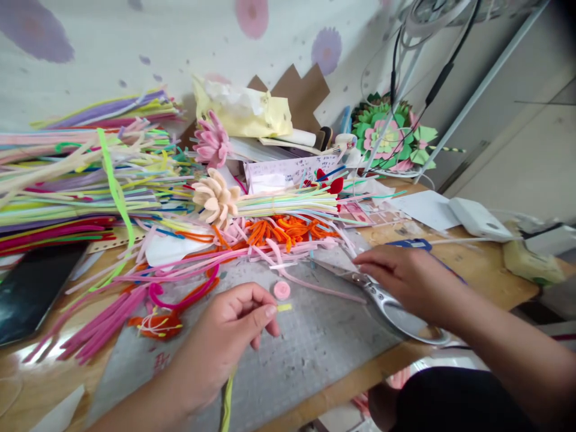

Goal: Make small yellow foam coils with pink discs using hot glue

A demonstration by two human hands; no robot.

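Note:
My left hand [243, 318] is closed in a pinch on a yellow-green pipe cleaner. A short yellow end [284, 307] sticks out past the fingertips, and a longer tail [227, 399] hangs below the palm. Just beyond the fingertips, a small pink coil [281, 290] lies on the grey cutting mat [315, 354]. My right hand [400, 276] is over the silver scissors [382, 303], its fingers stretched out towards the blades; its thumb is hidden. Whether it touches the scissors I cannot tell. A pale pink pipe cleaner [324, 290] lies near the blades.
Bundles of coloured pipe cleaners [76, 180] fill the left and back. Orange pipe cleaners [288, 231], a cream fuzzy flower [216, 198] and a pink one [211, 141] lie mid-table. A dark phone [36, 294] is at left, a blue-handled tool [411, 243] beyond my right hand.

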